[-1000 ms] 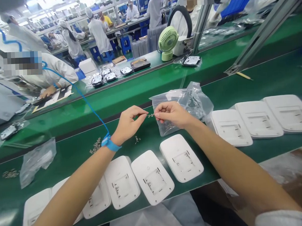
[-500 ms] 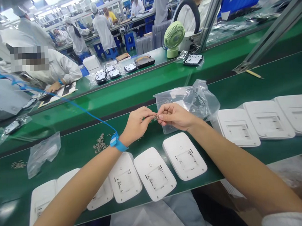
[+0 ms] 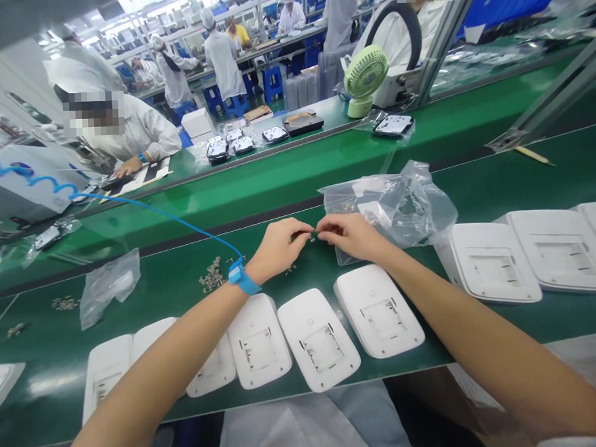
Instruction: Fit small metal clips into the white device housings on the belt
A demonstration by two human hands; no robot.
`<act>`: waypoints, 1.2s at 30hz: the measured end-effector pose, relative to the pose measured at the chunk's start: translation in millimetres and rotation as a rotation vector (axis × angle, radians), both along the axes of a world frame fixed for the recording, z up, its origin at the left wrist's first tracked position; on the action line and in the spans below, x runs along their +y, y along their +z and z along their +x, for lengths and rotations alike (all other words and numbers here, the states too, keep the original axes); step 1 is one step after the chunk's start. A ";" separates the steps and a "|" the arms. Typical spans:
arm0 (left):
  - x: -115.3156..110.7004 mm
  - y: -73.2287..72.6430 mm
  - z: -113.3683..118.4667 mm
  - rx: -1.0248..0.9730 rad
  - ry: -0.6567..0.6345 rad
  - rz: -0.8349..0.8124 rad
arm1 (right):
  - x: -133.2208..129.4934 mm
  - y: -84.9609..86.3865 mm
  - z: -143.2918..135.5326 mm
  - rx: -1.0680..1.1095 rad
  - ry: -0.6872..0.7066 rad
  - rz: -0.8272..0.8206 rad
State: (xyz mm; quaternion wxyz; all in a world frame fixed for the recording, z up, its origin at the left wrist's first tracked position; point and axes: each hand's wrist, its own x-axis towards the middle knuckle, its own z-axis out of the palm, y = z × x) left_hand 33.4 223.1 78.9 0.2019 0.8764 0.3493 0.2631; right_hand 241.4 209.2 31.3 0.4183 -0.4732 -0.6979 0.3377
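Fingers pinched, my left hand [image 3: 284, 245] is over the green table with a blue wrist strap [image 3: 243, 278] on its wrist. Facing it a small gap away is my right hand [image 3: 350, 236], its fingertips also pressed together. Small metal bits show at the fingertips, too tiny to make out clearly. White plastic housings [image 3: 319, 340] lie in a row below my hands, one of them [image 3: 379, 311] nearest my right hand. A pile of small metal parts [image 3: 212, 275] lies left of my left hand. Behind my right hand is a clear plastic bag [image 3: 400, 202].
More white housings [image 3: 497, 261] stand at the right. Another plastic bag [image 3: 110, 284] and small parts [image 3: 64, 303] lie at the left. Beyond the green ledge are a green fan [image 3: 365, 75], wrapped black-and-white parts [image 3: 218, 150] and a seated person [image 3: 121, 132]. A blue coiled cord [image 3: 164, 215] runs to my wrist.
My hands, touching before, are now slightly apart at the fingertips. The whole view has shifted, so the table and housings appear further right.
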 end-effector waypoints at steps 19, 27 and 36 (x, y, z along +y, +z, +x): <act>-11.8 -6.5 15.4 -0.141 0.111 0.103 | -14.9 18.2 -8.4 0.478 0.088 -0.330; -11.5 -5.5 14.2 -0.239 0.103 0.039 | -16.4 23.5 -2.8 0.668 0.091 -0.368; -12.7 -6.6 12.2 -0.239 0.051 0.254 | -23.4 37.0 -4.7 0.910 0.164 -0.686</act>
